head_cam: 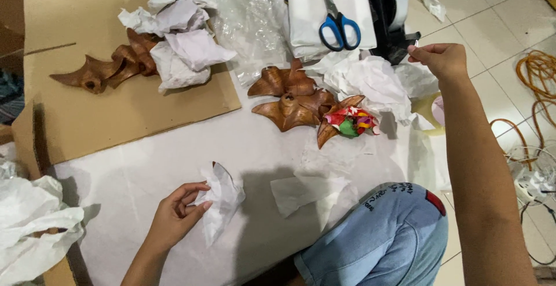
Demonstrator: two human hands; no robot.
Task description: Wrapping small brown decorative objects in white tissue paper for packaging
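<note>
My left hand (176, 213) holds a small object wrapped in white tissue paper (222, 199), a brown tip showing at its top, low over a white sheet on the floor. My right hand (441, 59) is stretched far out, fingers pinched together beside a black tape dispenser (391, 13); whether it pinches tape I cannot tell. Between the hands lie brown carved wooden pieces (292, 100), one with a colourful painted part (350, 122), amid crumpled white paper (365, 80).
A flat cardboard sheet (110, 112) at the left bears another carved wooden piece (110, 68) partly wrapped in paper. Blue-handled scissors (337, 22) lie on folded white paper. Clear plastic film (249, 13), orange cable (536, 71), my denim-clad knee (388, 234), more paper (35, 228).
</note>
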